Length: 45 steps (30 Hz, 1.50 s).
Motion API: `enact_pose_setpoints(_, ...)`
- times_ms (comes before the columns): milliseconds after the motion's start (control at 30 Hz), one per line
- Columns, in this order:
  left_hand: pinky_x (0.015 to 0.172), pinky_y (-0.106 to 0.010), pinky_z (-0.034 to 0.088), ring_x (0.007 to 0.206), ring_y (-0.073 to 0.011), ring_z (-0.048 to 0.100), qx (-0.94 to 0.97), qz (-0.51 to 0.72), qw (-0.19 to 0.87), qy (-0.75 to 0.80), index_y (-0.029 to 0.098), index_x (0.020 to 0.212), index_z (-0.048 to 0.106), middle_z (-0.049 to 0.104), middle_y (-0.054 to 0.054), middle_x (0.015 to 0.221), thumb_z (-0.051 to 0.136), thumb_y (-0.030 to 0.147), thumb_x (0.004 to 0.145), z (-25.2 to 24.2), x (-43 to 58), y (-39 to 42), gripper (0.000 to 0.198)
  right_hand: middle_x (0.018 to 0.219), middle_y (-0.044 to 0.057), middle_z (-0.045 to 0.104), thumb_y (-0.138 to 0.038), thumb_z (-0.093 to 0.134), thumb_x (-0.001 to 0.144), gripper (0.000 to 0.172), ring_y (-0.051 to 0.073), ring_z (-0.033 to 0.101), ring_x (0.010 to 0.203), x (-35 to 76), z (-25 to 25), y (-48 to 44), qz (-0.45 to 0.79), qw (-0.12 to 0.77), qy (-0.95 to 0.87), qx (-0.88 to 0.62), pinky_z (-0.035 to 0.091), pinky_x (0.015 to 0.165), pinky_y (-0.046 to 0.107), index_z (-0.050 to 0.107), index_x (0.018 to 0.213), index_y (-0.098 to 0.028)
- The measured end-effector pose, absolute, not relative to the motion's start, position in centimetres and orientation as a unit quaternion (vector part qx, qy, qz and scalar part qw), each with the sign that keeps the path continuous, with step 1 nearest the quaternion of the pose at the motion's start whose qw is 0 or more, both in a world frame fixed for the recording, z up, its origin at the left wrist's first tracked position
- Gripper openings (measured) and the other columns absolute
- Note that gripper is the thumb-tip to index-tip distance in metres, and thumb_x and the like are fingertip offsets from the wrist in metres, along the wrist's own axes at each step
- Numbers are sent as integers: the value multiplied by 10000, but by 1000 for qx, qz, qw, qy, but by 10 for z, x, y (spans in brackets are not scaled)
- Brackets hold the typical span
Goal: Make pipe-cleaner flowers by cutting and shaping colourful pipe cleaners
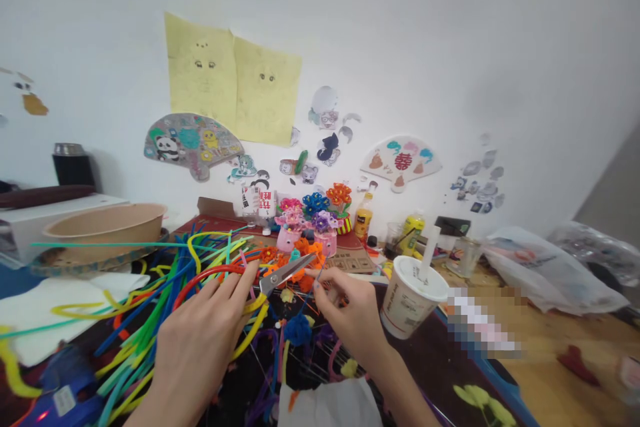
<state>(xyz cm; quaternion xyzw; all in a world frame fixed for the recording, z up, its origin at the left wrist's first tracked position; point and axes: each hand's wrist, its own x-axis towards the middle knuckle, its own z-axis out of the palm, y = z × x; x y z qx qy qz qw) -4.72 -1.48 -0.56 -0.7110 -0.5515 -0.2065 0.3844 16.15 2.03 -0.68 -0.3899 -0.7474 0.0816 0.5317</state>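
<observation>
My left hand (205,320) holds a pair of scissors (287,273), its blades pointing up and to the right. Opposite it, my right hand (347,300) pinches a thin dark stem (318,275) near the blade tips. Orange fuzzy flowers (301,280) lie just behind both hands. Below, between the hands, is a blue fuzzy flower (298,329). Colourful pipe cleaners (170,307) spread in a heap beside and under my left hand.
A paper cup with a straw (407,303) stands close to my right wrist. A blue glue gun (67,387) is at the lower left, a tan bowl (105,223) behind it. Potted fuzzy flowers (325,240) and bottles (364,215) line the back; a plastic bag (545,270) is at the right.
</observation>
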Motion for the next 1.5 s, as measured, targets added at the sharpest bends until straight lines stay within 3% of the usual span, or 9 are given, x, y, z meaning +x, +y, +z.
enact_pose_setpoints(200,564,-329,447,803,-254,697,-710,-201,367,-567,173,1318,605,758,-52,940,488,114,932,-7,-48,-17,408,476,-55,459,-245,535,858,204,112,451,401,163,-6,20,114,551,-722,-403,361,445,222,710,815,-151)
enact_pose_setpoints(500,719,-433,529,922,-366,659,-711,-169,297,-615,117,1360,552,703,-175,1071,539,376,914,0,-40,-13,516,643,33,725,-482,674,802,317,93,523,317,165,-7,29,401,587,-589,-385,365,337,195,570,752,-187)
enact_pose_setpoints(600,687,-435,516,881,-364,682,-699,-223,191,-652,95,1377,503,665,-211,1149,471,325,921,-1,-40,-10,512,649,43,746,-528,694,763,372,93,525,279,164,-5,31,461,581,-559,-370,346,301,182,538,748,-190)
enact_pose_setpoints(767,623,-346,493,702,-261,684,-657,-446,-146,-590,188,1194,527,734,-69,829,467,386,895,-3,-38,-4,364,725,72,784,-508,696,752,372,77,497,222,160,-5,28,550,540,-535,-345,339,261,162,500,745,-192)
enact_pose_setpoints(933,527,-255,477,483,-125,573,-679,-503,-241,-477,235,1068,489,754,-17,846,471,457,918,-4,-26,-2,269,753,91,795,-499,687,761,361,78,494,214,158,-6,26,577,517,-538,-333,336,248,156,502,756,-189)
enact_pose_setpoints(1033,591,-273,515,406,-92,513,-685,-512,-258,-449,250,1057,490,768,-8,894,498,426,918,-8,-23,-2,224,725,84,791,-503,685,756,362,79,487,209,157,-6,26,579,511,-539,-336,327,242,154,506,755,-189)
enact_pose_setpoints(1133,770,-318,539,628,-159,674,-685,-520,-256,-442,264,1098,475,773,-8,916,521,393,918,-12,-26,0,226,733,85,792,-503,687,747,362,78,487,210,157,-3,26,575,514,-538,-340,325,241,156,504,744,-191)
enact_pose_setpoints(1233,817,-337,531,860,-222,716,-681,-522,-251,-448,265,1112,474,773,-14,884,541,365,912,-15,-31,2,233,724,77,790,-510,695,734,375,74,485,208,158,0,25,567,526,-532,-346,324,244,154,489,727,-196)
enact_pose_setpoints(1500,870,-336,542,941,-226,729,-684,-529,-260,-429,269,1164,486,787,-13,956,550,346,904,-10,-27,-1,278,685,58,777,-511,683,748,365,74,491,219,158,-3,26,565,514,-542,-350,328,255,152,512,752,-189)
